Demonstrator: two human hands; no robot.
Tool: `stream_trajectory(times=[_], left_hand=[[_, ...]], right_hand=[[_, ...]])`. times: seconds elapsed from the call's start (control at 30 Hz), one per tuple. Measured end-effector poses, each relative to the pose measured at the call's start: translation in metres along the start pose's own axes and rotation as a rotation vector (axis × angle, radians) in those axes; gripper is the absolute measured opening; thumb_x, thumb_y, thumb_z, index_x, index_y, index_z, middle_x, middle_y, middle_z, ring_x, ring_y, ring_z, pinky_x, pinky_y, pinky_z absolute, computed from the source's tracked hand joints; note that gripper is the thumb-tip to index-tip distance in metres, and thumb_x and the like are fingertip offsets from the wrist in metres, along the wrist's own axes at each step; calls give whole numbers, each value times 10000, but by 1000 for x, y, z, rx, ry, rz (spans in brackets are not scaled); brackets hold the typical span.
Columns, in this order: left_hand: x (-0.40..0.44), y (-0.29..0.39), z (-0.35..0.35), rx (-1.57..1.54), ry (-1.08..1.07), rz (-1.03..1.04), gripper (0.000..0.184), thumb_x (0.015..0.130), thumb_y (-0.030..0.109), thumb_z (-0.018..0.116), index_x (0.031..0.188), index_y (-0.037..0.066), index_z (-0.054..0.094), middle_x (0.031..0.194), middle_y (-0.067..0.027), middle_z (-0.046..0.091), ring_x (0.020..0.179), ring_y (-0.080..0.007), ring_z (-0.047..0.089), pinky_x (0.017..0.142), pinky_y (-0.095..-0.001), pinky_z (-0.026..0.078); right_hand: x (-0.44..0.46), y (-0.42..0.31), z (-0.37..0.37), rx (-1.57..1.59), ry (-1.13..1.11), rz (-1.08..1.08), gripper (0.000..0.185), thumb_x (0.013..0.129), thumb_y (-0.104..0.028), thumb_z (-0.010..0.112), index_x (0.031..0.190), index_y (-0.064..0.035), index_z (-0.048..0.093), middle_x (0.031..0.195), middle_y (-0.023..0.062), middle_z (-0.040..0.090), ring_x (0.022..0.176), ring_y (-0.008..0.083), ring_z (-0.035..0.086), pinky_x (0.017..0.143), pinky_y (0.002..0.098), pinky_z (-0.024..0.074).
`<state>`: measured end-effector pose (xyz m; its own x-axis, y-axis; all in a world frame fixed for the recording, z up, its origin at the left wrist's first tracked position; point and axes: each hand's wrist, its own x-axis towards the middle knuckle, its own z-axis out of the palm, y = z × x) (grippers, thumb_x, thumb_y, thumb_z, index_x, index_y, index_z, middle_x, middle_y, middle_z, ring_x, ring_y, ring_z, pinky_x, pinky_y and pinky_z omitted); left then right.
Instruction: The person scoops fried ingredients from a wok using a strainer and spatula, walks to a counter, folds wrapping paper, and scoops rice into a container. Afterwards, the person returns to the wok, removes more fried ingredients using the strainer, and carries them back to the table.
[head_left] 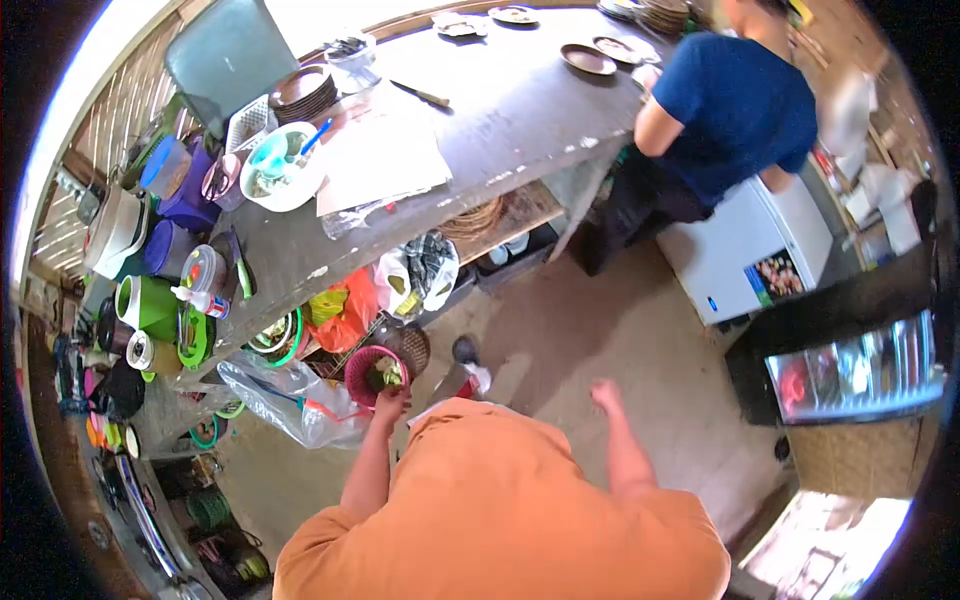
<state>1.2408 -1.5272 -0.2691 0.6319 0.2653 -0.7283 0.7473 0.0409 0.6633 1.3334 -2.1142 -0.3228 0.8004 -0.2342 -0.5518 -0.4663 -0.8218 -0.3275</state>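
My left hand (393, 403) is at the near rim of a pink plastic basket (355, 378), its fingers curled over the edge. Inside the basket lie pale green leafy pieces (388, 372). A dark mesh basket (410, 347) stands right behind it, and a clear plastic bag (290, 405) hangs to its left. Out over the floor on the right, my right hand (605, 393) is closed, with nothing visible in it and nothing touching it.
A long counter (480, 150) carries a white bowl (285, 170), a knife (420, 94) and stacked plates (303, 92). A person in a blue shirt (735, 115) works at its right end, beside a white chest freezer (725, 245). A glass-fronted case (855, 370) stands at right.
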Motion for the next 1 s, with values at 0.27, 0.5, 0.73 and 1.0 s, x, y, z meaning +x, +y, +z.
stream_trajectory(times=[0.27, 0.5, 0.73, 1.0], left_hand=[[-2, 293, 63, 86, 324, 793, 181, 937, 179, 735, 988, 7, 709, 742, -29, 672, 645, -80, 591, 609, -276, 484], [53, 455, 89, 544, 573, 1060, 286, 826, 239, 777, 1067, 114, 687, 1108, -83, 685, 1087, -315, 604, 973, -441, 451], [85, 478, 109, 773, 783, 816, 503, 823, 444, 771, 1234, 186, 641, 1432, -101, 576, 1372, -283, 472, 1107, -513, 275], [71, 499, 138, 775, 893, 591, 520, 788, 498, 791, 1182, 177, 680, 1444, -95, 571, 1361, -271, 493, 1101, -550, 261]], right_hand=[[51, -391, -198, 523, 268, -756, 241, 927, -140, 685, 1148, -67, 746, 979, 125, 732, 831, 206, 685, 778, 310, 532], [116, -594, -232, 389, 138, -1062, 294, 881, -145, 711, 1150, -29, 730, 942, 167, 725, 833, 281, 704, 788, 373, 557], [175, -723, -205, 288, 68, -1037, 498, 818, -264, 769, 1254, -35, 692, 950, 172, 760, 929, 339, 735, 877, 432, 565], [198, -788, -202, 300, -167, -951, 475, 750, -269, 806, 1169, -52, 749, 950, 160, 773, 894, 292, 747, 847, 386, 570]])
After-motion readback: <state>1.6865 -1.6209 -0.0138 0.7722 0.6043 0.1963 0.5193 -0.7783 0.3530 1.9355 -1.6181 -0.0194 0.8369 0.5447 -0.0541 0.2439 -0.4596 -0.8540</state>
